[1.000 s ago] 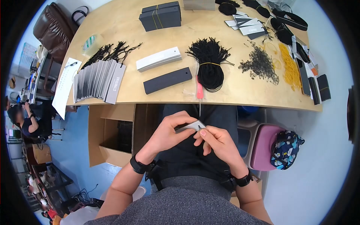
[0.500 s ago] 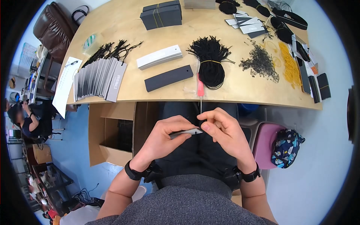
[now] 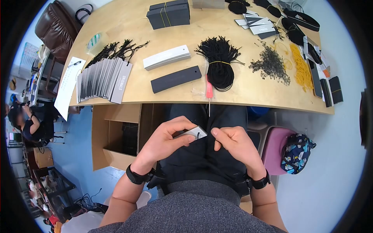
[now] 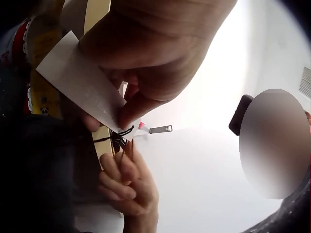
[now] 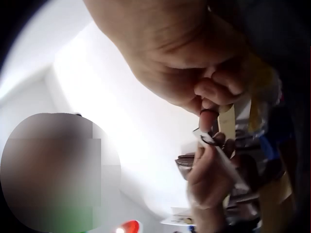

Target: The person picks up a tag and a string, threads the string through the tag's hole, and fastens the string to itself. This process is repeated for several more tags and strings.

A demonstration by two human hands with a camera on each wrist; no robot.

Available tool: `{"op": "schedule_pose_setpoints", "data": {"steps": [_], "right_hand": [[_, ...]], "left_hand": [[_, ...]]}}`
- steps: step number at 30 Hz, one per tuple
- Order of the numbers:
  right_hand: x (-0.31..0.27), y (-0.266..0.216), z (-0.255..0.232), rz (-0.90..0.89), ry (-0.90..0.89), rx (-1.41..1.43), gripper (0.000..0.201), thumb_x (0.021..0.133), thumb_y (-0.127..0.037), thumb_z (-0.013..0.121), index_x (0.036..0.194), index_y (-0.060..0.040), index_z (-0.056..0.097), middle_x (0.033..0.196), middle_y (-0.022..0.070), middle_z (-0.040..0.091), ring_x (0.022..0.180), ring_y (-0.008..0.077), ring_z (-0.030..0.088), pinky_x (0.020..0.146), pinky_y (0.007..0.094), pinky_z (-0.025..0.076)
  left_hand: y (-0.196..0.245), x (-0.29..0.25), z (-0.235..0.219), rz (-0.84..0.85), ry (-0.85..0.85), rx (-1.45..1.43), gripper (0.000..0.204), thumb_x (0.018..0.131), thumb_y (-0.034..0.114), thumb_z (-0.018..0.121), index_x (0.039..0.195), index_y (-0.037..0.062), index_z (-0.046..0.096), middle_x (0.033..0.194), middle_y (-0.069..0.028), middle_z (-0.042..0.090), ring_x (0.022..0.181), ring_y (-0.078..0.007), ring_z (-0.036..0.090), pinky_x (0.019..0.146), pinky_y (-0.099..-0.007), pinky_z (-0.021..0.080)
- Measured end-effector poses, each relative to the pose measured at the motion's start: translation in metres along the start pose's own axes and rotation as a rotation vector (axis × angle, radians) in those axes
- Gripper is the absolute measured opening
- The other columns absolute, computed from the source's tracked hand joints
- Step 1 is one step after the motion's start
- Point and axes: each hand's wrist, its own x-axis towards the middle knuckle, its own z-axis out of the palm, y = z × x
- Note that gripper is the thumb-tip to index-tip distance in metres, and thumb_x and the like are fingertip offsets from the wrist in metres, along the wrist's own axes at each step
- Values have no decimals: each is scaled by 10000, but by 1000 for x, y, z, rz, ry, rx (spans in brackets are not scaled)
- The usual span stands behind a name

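Observation:
In the head view, my left hand (image 3: 165,139) pinches a pale tag (image 3: 199,134) between thumb and fingers over the lap. A short black cord passes through the tag's end; in the left wrist view this cord (image 4: 127,131) hangs at the tag's corner. My right hand (image 3: 236,146) is a little to the right, fingers curled and thumb against the index finger. The right wrist view shows a dark loop (image 5: 210,111) around a fingertip of that hand, just above the tag (image 5: 226,162). Against the dark trousers, the cord's far end is hidden.
On the table (image 3: 128,23) lie a fanned row of corded tags (image 3: 103,79), a white stack (image 3: 167,57), a dark stack (image 3: 176,79), a black cord bundle (image 3: 220,75), a red-handled tool (image 3: 209,90), dark pins (image 3: 272,64) and yellow bands (image 3: 300,68). An open carton (image 3: 122,157) stands below left.
My hands have moved apart from close contact at the tag. The left hand has shifted slightly left with the tag, now turned to show its face; the right hand is lower and farther right.

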Motion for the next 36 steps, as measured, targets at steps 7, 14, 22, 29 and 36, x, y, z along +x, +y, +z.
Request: {"op": "schedule_pose_setpoints", "data": {"steps": [7, 14, 22, 29, 36], "right_hand": [[1, -4, 15, -289, 188, -237, 256, 788, -190, 791, 957, -6, 738, 647, 61, 536, 573, 127, 526, 536, 293, 400], [10, 14, 36, -312, 226, -105, 193, 781, -120, 792, 822, 24, 670, 650, 33, 504, 563, 86, 469, 525, 269, 374], [7, 19, 19, -330, 249, 357, 93, 893, -80, 685, 903, 8, 655, 831, -1, 563, 673, 53, 507, 597, 223, 404], [0, 14, -10, -299, 104, 770, 139, 938, -145, 490, 948, -22, 554, 1054, 179, 670, 904, 236, 679, 796, 310, 531], [9, 41, -26, -165, -148, 993, 170, 954, -167, 453, 957, -19, 539, 914, 240, 682, 789, 305, 715, 718, 381, 590]], "left_hand": [[-5, 1, 4, -25, 17, 8, 212, 898, -22, 644, 1109, -17, 656, 994, -37, 549, 849, -98, 573, 744, -241, 478], [-16, -1, 15, 165, 121, 150, 247, 894, -39, 631, 1136, 0, 662, 1014, -32, 547, 891, -98, 582, 758, -226, 494], [-2, -6, 12, 17, 76, 102, 282, 880, -48, 641, 1155, 12, 660, 973, -39, 586, 862, -88, 592, 771, -221, 500], [-2, -9, 15, 74, 71, 40, 367, 877, -49, 643, 1232, 43, 637, 973, -29, 611, 884, -95, 607, 803, -241, 498], [13, -12, 14, 196, -68, 307, 408, 801, -68, 689, 1191, 50, 695, 911, -61, 627, 796, -140, 591, 706, -262, 458]]}}
